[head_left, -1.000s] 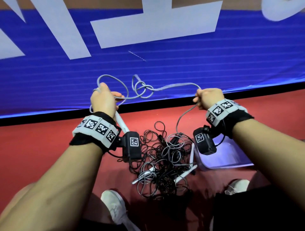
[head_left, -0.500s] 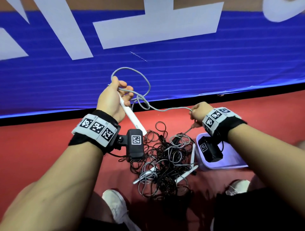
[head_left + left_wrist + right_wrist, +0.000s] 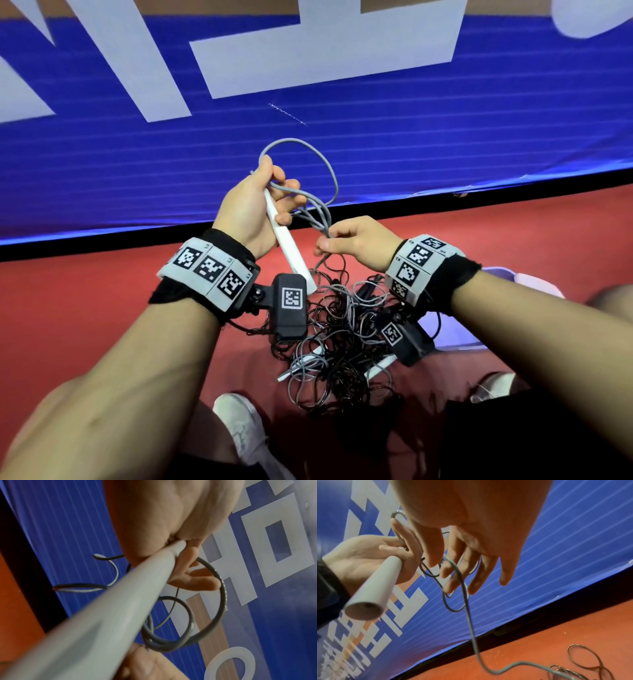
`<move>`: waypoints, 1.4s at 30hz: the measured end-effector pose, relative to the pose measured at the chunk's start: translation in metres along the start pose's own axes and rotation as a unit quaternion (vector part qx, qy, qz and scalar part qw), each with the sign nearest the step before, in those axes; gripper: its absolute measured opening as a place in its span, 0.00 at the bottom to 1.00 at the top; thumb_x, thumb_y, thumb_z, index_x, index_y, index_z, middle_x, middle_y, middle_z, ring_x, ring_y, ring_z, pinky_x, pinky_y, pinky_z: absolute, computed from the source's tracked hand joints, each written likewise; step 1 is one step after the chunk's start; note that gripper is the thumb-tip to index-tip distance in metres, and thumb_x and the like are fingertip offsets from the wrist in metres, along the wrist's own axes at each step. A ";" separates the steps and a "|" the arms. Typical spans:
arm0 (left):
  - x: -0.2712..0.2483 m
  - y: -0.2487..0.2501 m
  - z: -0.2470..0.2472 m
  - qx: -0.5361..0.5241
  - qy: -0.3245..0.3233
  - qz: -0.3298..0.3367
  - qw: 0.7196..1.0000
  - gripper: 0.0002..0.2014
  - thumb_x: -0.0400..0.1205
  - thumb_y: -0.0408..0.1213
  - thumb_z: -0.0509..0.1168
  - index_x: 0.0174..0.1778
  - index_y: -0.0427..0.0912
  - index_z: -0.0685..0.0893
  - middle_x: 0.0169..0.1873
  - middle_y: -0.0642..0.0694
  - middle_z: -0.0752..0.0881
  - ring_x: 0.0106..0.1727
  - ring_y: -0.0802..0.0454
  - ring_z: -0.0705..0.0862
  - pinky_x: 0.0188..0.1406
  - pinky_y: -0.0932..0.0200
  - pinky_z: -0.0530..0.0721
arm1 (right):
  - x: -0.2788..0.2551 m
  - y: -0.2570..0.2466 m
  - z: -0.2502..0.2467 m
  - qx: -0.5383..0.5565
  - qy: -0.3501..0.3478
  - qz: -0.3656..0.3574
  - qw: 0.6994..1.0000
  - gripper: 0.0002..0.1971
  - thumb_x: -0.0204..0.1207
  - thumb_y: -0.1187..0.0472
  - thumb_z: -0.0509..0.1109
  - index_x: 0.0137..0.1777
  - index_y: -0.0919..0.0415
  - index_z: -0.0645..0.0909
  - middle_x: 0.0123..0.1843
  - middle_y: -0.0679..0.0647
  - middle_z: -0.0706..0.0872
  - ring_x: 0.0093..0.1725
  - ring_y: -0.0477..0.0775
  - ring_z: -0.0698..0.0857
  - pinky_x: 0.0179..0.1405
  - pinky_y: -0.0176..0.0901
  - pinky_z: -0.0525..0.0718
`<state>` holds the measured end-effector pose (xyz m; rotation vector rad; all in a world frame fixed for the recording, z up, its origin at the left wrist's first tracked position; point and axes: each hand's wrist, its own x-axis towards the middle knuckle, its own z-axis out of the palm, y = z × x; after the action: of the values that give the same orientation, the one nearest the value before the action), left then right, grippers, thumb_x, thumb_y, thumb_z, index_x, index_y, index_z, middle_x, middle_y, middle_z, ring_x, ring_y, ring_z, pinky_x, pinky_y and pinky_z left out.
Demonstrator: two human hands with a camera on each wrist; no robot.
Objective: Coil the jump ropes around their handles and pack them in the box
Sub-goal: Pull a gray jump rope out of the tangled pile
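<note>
From the head camera, I am looking down at my two forearms over a red floor (image 3: 85, 308), with a blue banner (image 3: 445, 137) bearing large pale letters beyond it. My left hand (image 3: 251, 209) is wrapped around a white handle (image 3: 291, 253), which slants down toward my wrist. A grey rope (image 3: 329, 171) rises from the top of that fist, arcs in a loop over it and comes back down past my fingers. My right hand (image 3: 356, 240) is just beside the left one, thumb and forefinger pinching the grey rope where it drops toward the floor. Below my wrists lies a tangled pile of ropes (image 3: 339, 346), black and grey, with white handles poking out. A pale lilac box (image 3: 455, 329) sits on the floor behind my right wrist, mostly hidden by it.

From the left wrist camera, the white handle (image 3: 106, 615) fills the middle, running up into my closed left hand (image 3: 163, 520). Grey rope (image 3: 221, 601) curls in loops beside my fingers.

From the right wrist camera, my right hand (image 3: 471, 527) has the grey rope (image 3: 467, 608) between thumb and forefinger, the other fingers loosely extended. My left hand (image 3: 368, 555) clutches the white handle (image 3: 373, 591), whose open end faces the camera. The rope trails down to the red floor (image 3: 556, 635).
</note>
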<state>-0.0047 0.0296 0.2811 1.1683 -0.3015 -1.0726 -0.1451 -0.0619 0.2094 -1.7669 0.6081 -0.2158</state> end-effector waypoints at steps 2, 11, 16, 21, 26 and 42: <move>0.000 0.000 0.000 0.002 0.013 0.004 1.000 0.19 0.90 0.49 0.52 0.34 0.44 0.71 0.24 0.49 0.80 0.25 0.54 0.84 0.12 0.69 0.65 | -0.001 -0.005 -0.004 0.066 -0.006 0.005 0.998 0.14 0.76 0.66 0.69 0.30 0.55 0.86 0.30 0.53 0.88 0.39 0.55 0.87 0.61 0.57 0.81; 0.001 -0.013 0.010 0.103 0.026 0.039 0.994 0.16 0.87 0.54 0.56 0.47 0.43 0.73 0.25 0.50 0.74 0.20 0.57 0.70 0.15 0.67 0.62 | -0.008 -0.027 -0.021 0.272 0.049 0.089 0.957 0.11 0.81 0.62 0.63 0.36 0.61 0.77 0.23 0.50 0.76 0.16 0.42 0.63 0.26 0.38 0.64; -0.004 -0.026 0.018 0.177 -0.027 0.020 0.984 0.09 0.84 0.44 0.66 0.42 0.43 0.79 0.29 0.51 0.73 0.23 0.59 0.68 0.16 0.69 0.61 | -0.004 -0.027 -0.023 0.320 0.157 0.067 0.932 0.10 0.81 0.65 0.63 0.37 0.62 0.73 0.27 0.54 0.87 0.15 0.41 0.62 0.20 0.33 0.62; -0.004 -0.038 0.022 0.192 -0.025 0.042 0.980 0.08 0.84 0.35 0.66 0.40 0.38 0.85 0.30 0.48 0.85 0.23 0.59 0.76 0.15 0.69 0.66 | -0.005 -0.024 -0.016 0.256 0.199 0.020 0.946 0.15 0.80 0.62 0.66 0.31 0.60 0.74 0.26 0.55 0.85 0.16 0.45 0.63 0.20 0.37 0.62; 0.012 -0.024 0.005 0.204 0.129 0.102 0.965 0.15 0.88 0.42 0.59 0.36 0.42 0.79 0.26 0.50 0.88 0.20 0.59 0.83 0.15 0.69 0.68 | 0.000 -0.006 -0.036 0.127 0.232 0.055 0.963 0.17 0.80 0.58 0.65 0.27 0.57 0.74 0.14 0.44 0.67 0.16 0.47 0.60 0.21 0.39 0.60; 0.023 0.008 -0.037 0.059 0.299 0.183 0.935 0.13 0.89 0.38 0.50 0.38 0.42 0.68 0.33 0.45 0.81 0.24 0.55 0.86 0.18 0.66 0.75 | -0.001 0.034 -0.094 0.156 0.351 0.221 0.896 0.16 0.85 0.64 0.53 0.34 0.57 0.71 0.16 0.48 0.77 0.14 0.43 0.75 0.14 0.26 0.69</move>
<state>0.0364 0.0328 0.2653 1.4191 -0.0956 -0.3455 -0.1981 -0.1463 0.2048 -1.1668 1.3929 -0.6085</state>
